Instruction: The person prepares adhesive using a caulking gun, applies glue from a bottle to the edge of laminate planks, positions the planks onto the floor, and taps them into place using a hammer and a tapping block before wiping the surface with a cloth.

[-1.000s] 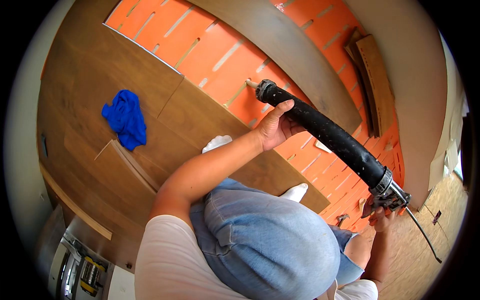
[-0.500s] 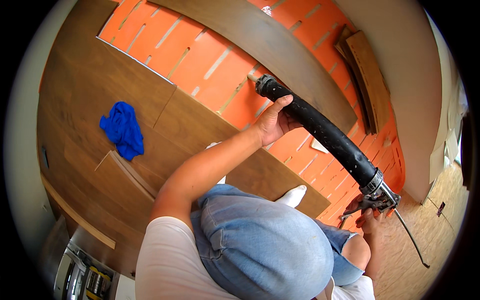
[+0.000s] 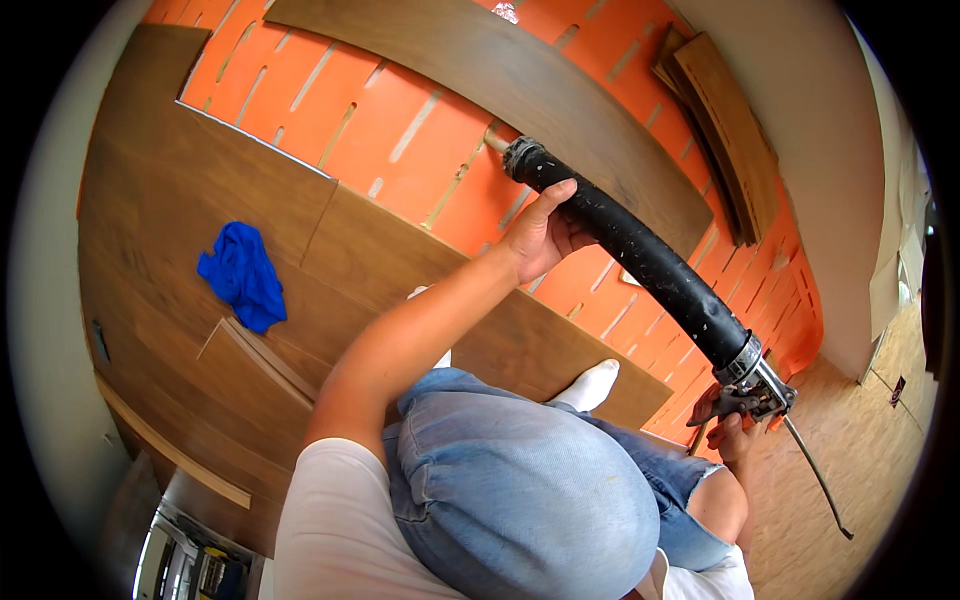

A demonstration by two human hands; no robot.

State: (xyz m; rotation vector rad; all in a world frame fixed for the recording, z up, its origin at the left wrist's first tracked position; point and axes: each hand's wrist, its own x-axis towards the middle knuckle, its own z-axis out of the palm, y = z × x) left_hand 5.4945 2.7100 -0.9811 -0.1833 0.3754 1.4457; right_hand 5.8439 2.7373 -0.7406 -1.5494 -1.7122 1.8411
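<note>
Fingers (image 3: 580,236) of the left hand (image 3: 538,240) curl beneath the barrel of a long black caulk gun (image 3: 640,250), the thumb lying along its upper side, so the front half of the barrel rests gripped in that hand. The right hand (image 3: 738,435) is closed around the handle at the rear; part of it is hidden behind the metal frame, and how hard its fingers press the trigger cannot be told. A thin metal rod (image 3: 820,485) with a bent tip sticks out from the back end.

The gun slants across the person's front, over an orange slotted sheet (image 3: 400,125). Its pale nozzle (image 3: 494,141) points toward the upper end of a slot holding a yellowish strip; whether the tip touches the sheet cannot be told. Just beyond the nozzle, a loose brown plank (image 3: 480,70) lies on the sheet, its edge partly behind the barrel. Farther right, short boards (image 3: 725,130) lie stacked near the wall.

On the left, brown floorboards (image 3: 190,180) bear a crumpled blue cloth (image 3: 243,278), with thin wood strips (image 3: 270,360) just beside it. A white-socked foot (image 3: 590,385) rests on a board near the sheet's edge.
</note>
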